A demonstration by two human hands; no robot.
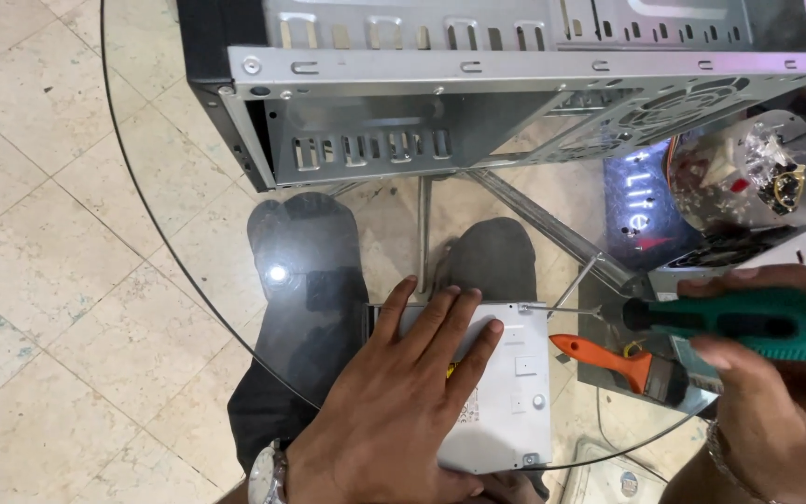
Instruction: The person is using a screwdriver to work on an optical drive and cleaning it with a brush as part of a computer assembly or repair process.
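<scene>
Fingers of left hand (403, 392) lie splayed (flat) on drive (506, 392); right hand's (776, 373) grip clamps screwdriver (739, 322).

A round glass table (174, 252) carried it all, tiled floor (39, 233) showing through beneath. An open metal computer case (478, 84) sat at the far side. Near the front edge lay a flat grey drive (506, 392), and just beside it an orange-handled brush (627, 364). A clear round tub (757, 168) stood off to the right.

My left hand (394, 411) presses a matt grey metal drive (506, 392); my right hand (776, 373) grips a green rubbery-plastic screwdriver (739, 322). Table (188, 271): glossy glass.
</scene>
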